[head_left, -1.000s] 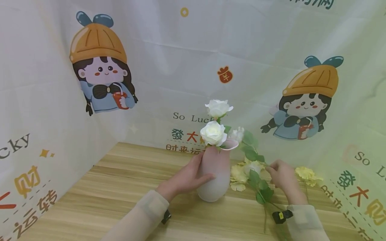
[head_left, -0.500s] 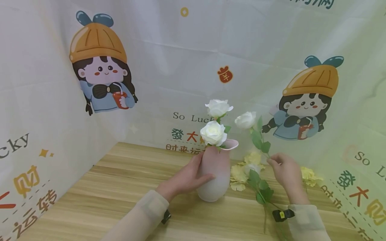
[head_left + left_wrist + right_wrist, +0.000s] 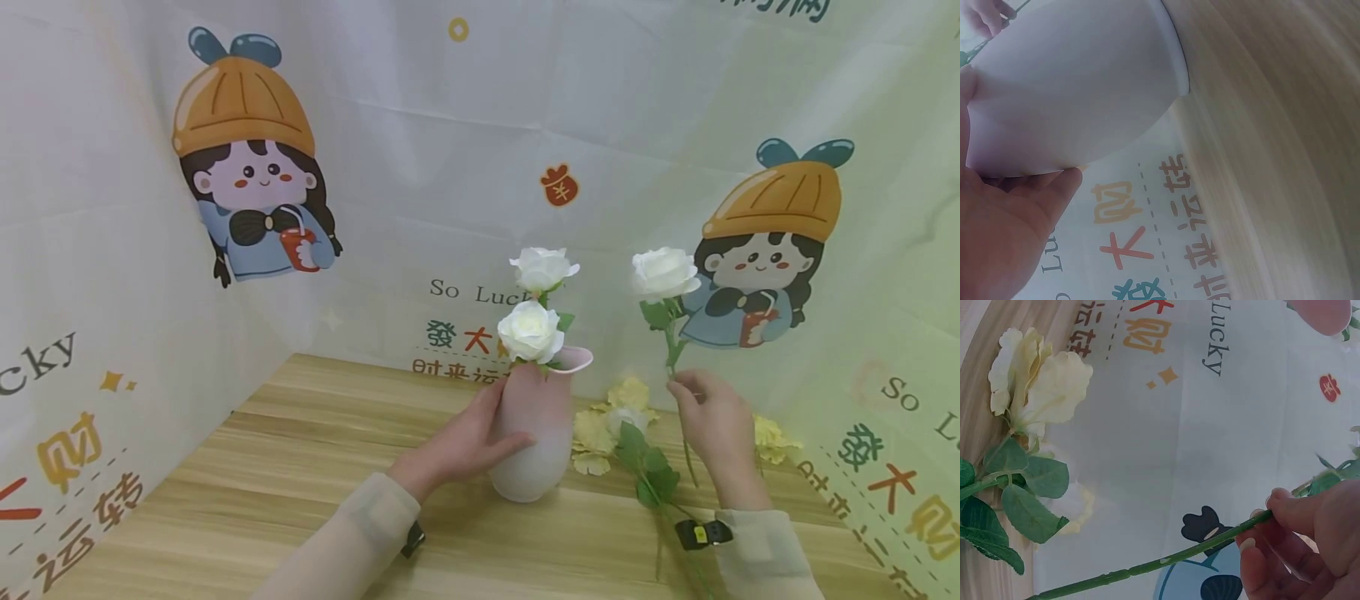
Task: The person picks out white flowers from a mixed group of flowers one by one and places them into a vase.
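A frosted vase [image 3: 532, 450], pink above and white below, stands upright on the wooden table in the head view. Two white roses [image 3: 531, 332] rise from its mouth. My left hand [image 3: 457, 442] holds the vase's left side, thumb across the front and the other fingers partly hidden behind it. To the right of the vase, my right hand [image 3: 716, 429] pinches the stem of another white rose [image 3: 663, 273], bloom up, above the table. In the right wrist view thumb and fingertips grip its green stem [image 3: 1197, 549], whose lower end runs down past the hand.
Yellow flowers [image 3: 594, 437] and a pale bloom with green leaves [image 3: 656, 479] lie between the vase and my right arm. Another yellow flower [image 3: 772, 437] lies behind the right wrist. A printed cloth [image 3: 420, 167] hangs close behind the table [image 3: 300, 433].
My right hand has lifted the white rose away from the yellow flowers and turned it from leaning left to nearly upright. The left hand and vase have stayed put.
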### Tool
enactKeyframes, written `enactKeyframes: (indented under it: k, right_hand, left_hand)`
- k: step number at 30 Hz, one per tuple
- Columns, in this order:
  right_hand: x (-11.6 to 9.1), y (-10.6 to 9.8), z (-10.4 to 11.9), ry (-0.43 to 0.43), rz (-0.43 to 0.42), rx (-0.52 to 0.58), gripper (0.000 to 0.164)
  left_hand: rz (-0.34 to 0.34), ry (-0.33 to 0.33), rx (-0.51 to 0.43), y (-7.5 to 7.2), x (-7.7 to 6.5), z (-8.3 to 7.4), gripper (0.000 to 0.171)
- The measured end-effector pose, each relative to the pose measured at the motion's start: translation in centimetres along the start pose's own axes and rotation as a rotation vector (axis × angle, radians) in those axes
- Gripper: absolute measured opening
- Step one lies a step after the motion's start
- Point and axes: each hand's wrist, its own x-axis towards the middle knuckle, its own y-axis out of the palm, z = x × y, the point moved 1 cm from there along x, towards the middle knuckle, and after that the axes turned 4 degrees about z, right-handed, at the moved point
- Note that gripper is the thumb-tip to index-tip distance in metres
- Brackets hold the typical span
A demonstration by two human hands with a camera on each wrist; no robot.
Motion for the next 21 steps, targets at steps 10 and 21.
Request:
enactKeyframes:
  k: [10,21]
  right_hand:
    - [0.1,-0.1,0.7,-0.047,-0.054,0.032,0.021]
    - [0.1,-0.7,1.8,-0.002,-0.038,0.074,0.024]
  left_hand:
    - [-0.003,0.009,0.002,0.0,0.1,-0.1,0.097]
    - [-0.007,0.004,0.001,0.0,-0.1,-0.3,0.097]
